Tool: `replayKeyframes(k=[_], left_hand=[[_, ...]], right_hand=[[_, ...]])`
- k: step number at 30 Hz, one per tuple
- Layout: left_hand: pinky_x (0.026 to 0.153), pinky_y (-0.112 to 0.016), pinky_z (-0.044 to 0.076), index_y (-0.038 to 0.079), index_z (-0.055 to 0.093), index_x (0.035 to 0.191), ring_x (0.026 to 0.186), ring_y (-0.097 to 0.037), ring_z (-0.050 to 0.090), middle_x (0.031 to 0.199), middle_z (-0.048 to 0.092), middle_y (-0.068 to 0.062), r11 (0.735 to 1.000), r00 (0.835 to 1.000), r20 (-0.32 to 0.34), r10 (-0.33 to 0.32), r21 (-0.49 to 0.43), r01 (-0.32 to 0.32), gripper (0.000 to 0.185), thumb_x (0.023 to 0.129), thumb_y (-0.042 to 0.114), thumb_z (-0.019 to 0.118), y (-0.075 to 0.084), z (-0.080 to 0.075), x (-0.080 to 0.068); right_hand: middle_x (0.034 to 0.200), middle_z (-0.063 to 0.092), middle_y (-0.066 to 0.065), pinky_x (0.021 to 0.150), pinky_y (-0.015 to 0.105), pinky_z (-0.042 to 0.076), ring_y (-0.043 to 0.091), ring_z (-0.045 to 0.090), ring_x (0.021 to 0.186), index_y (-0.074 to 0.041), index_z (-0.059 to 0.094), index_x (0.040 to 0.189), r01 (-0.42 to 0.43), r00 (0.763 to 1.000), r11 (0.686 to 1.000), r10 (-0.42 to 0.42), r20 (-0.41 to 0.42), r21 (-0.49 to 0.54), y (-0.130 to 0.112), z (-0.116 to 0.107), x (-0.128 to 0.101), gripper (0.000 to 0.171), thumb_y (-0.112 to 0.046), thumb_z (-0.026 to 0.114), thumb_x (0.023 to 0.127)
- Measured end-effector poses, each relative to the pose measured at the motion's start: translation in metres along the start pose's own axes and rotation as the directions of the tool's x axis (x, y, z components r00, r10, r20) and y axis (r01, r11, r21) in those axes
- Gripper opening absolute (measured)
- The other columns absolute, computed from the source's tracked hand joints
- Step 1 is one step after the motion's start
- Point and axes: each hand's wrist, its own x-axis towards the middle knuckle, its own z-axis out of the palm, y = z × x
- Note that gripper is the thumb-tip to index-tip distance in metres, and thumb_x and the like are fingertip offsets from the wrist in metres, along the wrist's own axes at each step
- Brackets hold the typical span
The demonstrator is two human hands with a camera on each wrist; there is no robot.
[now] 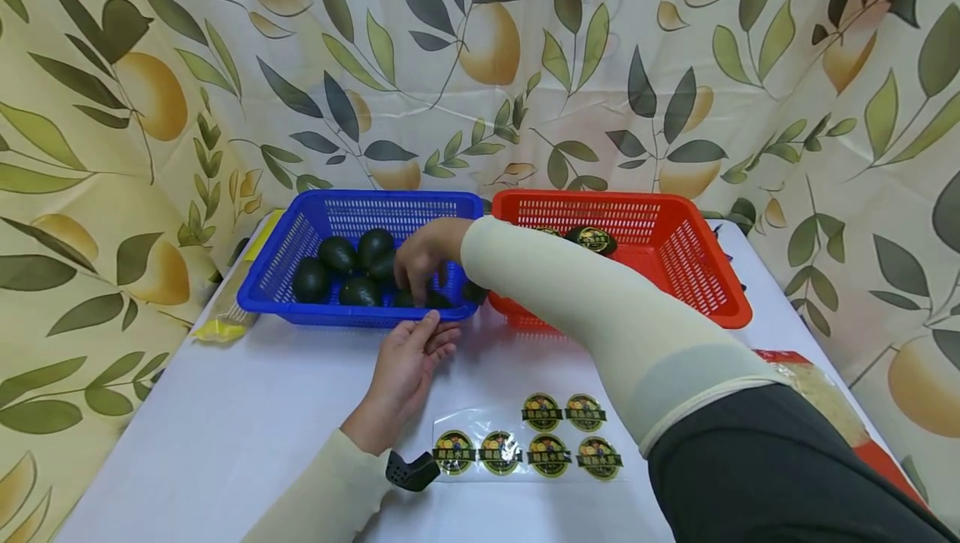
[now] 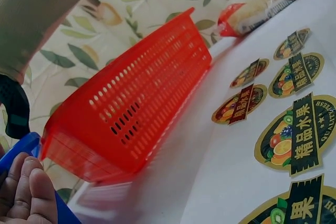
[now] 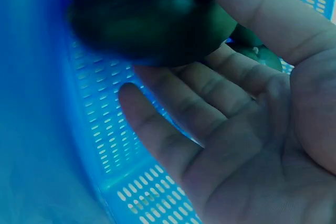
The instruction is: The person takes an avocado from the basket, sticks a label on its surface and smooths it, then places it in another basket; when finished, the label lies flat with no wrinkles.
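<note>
In the head view, my right hand (image 1: 423, 258) reaches down into the blue basket (image 1: 292, 310). Its thumb and fingers hold a dark green avocado (image 3: 152, 24), seen close up and blurred in the right wrist view. Several other avocados (image 1: 337, 255) lie to the left of it in the same basket. At the front rim, my left hand (image 1: 405, 368) grips the basket's edge, with its curled fingers (image 2: 39, 192) showing beside the blue plastic in the left wrist view.
A red basket (image 1: 697, 260) stands right of the blue one, holding avocados with round labels (image 1: 594, 240). In front lies a clear sheet (image 1: 480, 416) of fruit stickers (image 1: 549, 454). Plastic packages lie at the left (image 1: 228, 310) and right (image 1: 825, 397). A patterned curtain (image 1: 487, 135) hangs behind.
</note>
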Motion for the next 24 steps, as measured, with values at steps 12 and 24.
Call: replayKeyframes(k=[12, 24], left_hand=[[0.087, -0.028, 0.058, 0.000, 0.053, 0.124, 0.102, -0.017, 0.070, 0.131, 0.067, -0.024, 0.999, 0.999, 0.044, -0.010, 0.045, 0.008, 0.032, 0.110, 0.029, 0.053, -0.004, 0.005, -0.001], [0.089, -0.028, 0.058, 0.001, 0.049, 0.129, 0.105, -0.020, 0.069, 0.130, 0.068, -0.019, 0.997, 1.000, 0.026, -0.011, 0.079, 0.008, 0.034, 0.111, 0.030, 0.050, 0.001, 0.000, -0.003]], right_hand=[[0.156, 0.044, 0.012, 0.105, 0.042, 0.055, 0.030, 0.055, 0.137, -0.008, 0.038, 0.158, -0.004, 1.000, 1.000, 0.004, -0.016, -0.014, 0.008, 0.005, -0.012, 0.080, -0.021, 0.080, 0.092], [0.133, 0.060, 0.002, 0.098, 0.030, 0.051, 0.019, 0.054, 0.119, -0.016, 0.056, 0.142, 0.315, 0.843, 0.944, -0.328, -0.427, -0.103, 0.021, 0.002, -0.067, 0.063, -0.040, 0.078, 0.088]])
